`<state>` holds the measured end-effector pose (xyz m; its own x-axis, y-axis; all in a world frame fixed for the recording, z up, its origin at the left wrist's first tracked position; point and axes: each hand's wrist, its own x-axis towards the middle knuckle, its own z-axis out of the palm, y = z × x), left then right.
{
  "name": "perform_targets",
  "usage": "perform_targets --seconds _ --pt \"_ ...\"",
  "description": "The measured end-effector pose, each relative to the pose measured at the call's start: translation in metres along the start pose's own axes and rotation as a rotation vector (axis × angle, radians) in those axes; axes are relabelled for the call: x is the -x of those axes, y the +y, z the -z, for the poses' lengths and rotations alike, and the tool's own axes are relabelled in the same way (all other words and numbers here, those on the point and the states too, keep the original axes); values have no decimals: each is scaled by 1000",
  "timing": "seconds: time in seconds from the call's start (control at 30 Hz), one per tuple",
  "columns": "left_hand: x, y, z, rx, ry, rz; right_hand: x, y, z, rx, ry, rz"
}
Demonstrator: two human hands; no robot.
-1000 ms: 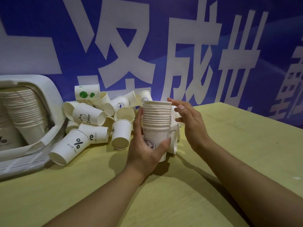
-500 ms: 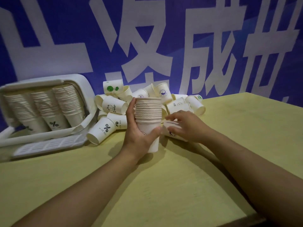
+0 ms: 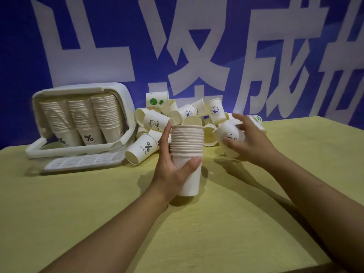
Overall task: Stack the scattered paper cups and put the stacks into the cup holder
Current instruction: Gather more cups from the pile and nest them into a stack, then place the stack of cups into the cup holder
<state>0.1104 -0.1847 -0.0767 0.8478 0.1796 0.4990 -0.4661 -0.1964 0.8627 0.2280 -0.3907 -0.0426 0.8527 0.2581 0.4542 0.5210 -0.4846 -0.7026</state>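
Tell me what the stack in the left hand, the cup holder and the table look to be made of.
Stack in the left hand: thin matte white paper, going by the rolled rims nested tightly. Cup holder: likely moulded plastic, white and smooth with rounded corners and a slotted panel at its foot. Table: flat yellow-green matte top; whether it is laminate, painted board or a cloth cover cannot be told.

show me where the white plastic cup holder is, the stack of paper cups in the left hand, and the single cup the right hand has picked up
White plastic cup holder (image 3: 126, 99): head view, its rounded top right corner.
Stack of white paper cups (image 3: 187, 140): head view, the banded rims.
Single white paper cup (image 3: 229, 133): head view, its printed side wall.
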Motion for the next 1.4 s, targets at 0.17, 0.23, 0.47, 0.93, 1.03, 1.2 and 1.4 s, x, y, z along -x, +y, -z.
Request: perform_targets --seconds 0.17,0.23,0.47,0.93,1.03,1.2,1.4 --pt "-2 -1 3 8 -72 6 2 -7 -1 -95 89 44" --pt "-1 1 2 2 -85 -1 3 -4 -4 -74 54 35" --pt "-4 7 14 -69 4 7 3 7 -15 217 -105 72" --pt "21 23 52 -118 273 -4 8 -12 -34 457 -216 178" --pt "22 27 60 -155 283 -9 7 -18 -39 244 -29 96" --pt "27 34 73 -223 243 31 18 -13 -46 468 -59 -6" --pt "23 49 106 -345 261 -1 24 -54 -58 438 47 128"
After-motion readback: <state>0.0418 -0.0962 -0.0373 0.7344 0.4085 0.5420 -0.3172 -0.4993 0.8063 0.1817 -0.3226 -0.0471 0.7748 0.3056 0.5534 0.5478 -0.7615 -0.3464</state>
